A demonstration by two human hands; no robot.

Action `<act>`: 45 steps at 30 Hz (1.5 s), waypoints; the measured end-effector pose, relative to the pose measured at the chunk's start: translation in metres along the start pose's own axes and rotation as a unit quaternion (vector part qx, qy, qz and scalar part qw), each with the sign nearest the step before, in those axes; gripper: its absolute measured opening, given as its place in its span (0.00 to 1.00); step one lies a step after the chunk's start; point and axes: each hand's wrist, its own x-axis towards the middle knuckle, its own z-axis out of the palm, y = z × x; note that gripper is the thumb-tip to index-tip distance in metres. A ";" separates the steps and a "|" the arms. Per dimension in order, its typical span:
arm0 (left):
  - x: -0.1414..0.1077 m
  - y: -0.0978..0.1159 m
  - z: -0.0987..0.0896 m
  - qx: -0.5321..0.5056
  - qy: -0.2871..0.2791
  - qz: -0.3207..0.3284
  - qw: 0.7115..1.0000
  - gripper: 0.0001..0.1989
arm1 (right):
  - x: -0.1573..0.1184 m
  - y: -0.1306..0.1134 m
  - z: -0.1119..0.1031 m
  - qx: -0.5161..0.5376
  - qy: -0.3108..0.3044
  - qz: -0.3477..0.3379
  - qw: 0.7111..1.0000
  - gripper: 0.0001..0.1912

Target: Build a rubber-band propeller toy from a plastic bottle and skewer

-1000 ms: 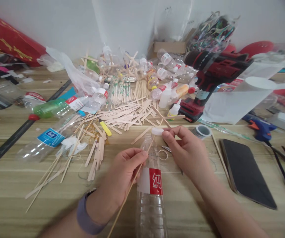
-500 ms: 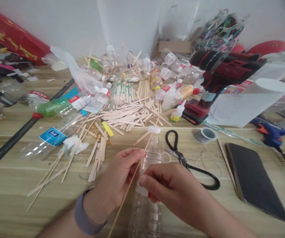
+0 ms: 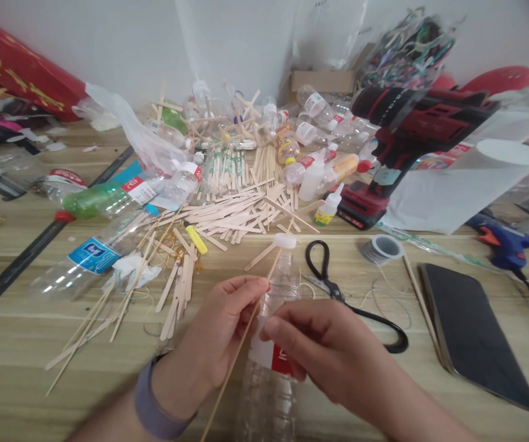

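A thin wooden skewer (image 3: 233, 363) runs diagonally past my left hand (image 3: 220, 325), whose thumb and finger pinch it near its upper part. A thin dark line, perhaps thread, extends from those fingertips across the clear plastic bottle (image 3: 271, 393). This bottle lies under the hands with its white cap (image 3: 285, 240) pointing away from me; a red and white label shows partly. Over the bottle, my right hand (image 3: 324, 344) is closed with curled fingers; whatever it grips, if anything, is hidden. Black-handled scissors (image 3: 333, 290) lie just beyond my right hand.
Loose craft sticks (image 3: 227, 215) and several bottles are piled at the back. To the right are a cordless drill (image 3: 395, 147), a glue bottle (image 3: 327, 209), a spool (image 3: 383, 248), a phone (image 3: 474, 334) and a glue gun (image 3: 501, 239). A yellow-handled tool (image 3: 196, 239) lies left.
My right hand has shifted slightly right, and more of the bottle's red label shows. The left hand still pinches the skewer. Another person's hand at the left edge has left the view.
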 end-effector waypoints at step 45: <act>-0.002 0.007 -0.001 0.135 -0.077 -0.053 0.986 0.14 | 0.024 0.017 -0.019 0.292 0.163 0.061 0.941 0.18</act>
